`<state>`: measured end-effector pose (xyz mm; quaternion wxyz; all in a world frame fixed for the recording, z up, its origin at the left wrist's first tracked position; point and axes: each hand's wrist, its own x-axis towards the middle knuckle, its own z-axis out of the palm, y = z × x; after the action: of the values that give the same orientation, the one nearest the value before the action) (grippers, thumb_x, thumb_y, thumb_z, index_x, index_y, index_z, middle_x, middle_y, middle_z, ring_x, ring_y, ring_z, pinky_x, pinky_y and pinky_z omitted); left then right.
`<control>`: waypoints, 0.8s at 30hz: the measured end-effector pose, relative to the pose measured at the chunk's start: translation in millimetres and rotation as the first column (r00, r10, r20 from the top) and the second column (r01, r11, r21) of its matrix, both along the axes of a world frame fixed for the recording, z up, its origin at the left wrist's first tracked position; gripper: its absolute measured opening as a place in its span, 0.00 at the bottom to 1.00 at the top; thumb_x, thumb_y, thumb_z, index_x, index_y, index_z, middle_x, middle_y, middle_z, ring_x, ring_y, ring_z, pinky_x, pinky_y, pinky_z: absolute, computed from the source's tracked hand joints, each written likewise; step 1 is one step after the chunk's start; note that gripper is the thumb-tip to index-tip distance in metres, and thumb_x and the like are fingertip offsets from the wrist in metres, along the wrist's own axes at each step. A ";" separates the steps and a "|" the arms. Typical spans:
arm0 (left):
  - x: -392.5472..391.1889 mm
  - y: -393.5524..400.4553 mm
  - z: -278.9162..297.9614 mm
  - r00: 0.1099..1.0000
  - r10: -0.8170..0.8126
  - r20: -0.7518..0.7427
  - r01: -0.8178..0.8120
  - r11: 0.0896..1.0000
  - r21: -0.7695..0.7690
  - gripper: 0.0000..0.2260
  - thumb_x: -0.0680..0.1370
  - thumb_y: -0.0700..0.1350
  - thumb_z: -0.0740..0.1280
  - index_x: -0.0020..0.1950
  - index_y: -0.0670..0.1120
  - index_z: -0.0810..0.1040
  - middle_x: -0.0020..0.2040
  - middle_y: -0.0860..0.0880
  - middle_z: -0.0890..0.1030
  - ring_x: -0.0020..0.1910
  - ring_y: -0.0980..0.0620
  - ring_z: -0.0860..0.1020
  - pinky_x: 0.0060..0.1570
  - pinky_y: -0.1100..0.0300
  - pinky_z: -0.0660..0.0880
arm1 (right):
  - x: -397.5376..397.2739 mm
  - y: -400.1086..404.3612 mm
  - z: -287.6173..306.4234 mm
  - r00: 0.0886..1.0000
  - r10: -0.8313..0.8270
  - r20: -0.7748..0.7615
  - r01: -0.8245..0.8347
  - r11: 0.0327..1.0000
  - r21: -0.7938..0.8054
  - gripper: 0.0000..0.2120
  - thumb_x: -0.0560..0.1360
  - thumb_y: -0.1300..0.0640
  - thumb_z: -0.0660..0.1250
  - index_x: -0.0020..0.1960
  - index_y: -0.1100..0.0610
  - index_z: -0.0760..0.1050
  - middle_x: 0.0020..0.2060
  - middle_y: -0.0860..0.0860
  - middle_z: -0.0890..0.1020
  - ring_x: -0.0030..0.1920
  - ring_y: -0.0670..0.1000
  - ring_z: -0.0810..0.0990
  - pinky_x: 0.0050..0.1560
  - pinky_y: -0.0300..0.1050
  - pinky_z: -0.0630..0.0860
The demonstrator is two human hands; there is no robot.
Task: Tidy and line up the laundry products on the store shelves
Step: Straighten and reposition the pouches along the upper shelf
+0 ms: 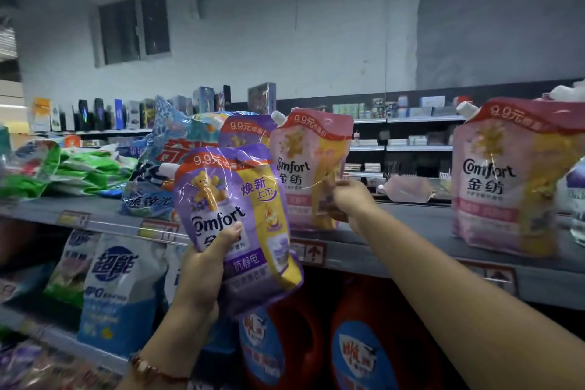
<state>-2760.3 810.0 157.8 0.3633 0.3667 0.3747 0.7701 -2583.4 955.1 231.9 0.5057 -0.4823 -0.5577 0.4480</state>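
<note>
My left hand (202, 266) grips a purple Comfort softener pouch (237, 199) from below, thumb on its front, holding it up in front of the top shelf (380, 250). My right hand (348, 203) grips the right side of a pink Comfort pouch (304, 165) that stands upright on that shelf. Another purple pouch (243, 131) stands behind the held one. A second pink Comfort pouch (503, 177) stands upright farther right on the shelf.
Blue detergent bags (158, 174) and green bags (79, 168) lie piled at the shelf's left. A pink pouch (408, 188) lies flat behind. Below stand white-blue bags (123, 291) and red jugs (364, 342). Other shelves line the back wall.
</note>
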 end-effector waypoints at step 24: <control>14.2 82.9 73.3 0.950 -0.173 -0.261 0.223 0.959 0.176 0.14 0.77 0.42 0.72 0.60 0.38 0.79 0.53 0.38 0.84 0.48 0.39 0.85 0.41 0.46 0.82 | 153.0 -51.2 3.6 0.730 -0.578 0.364 0.543 0.814 0.206 0.08 0.79 0.59 0.64 0.52 0.63 0.78 0.44 0.60 0.81 0.45 0.59 0.79 0.43 0.50 0.77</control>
<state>-2746.1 892.8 231.0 0.3509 0.5294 0.2967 0.7132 -2430.4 903.8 235.4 0.5084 -0.6888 -0.4979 0.1387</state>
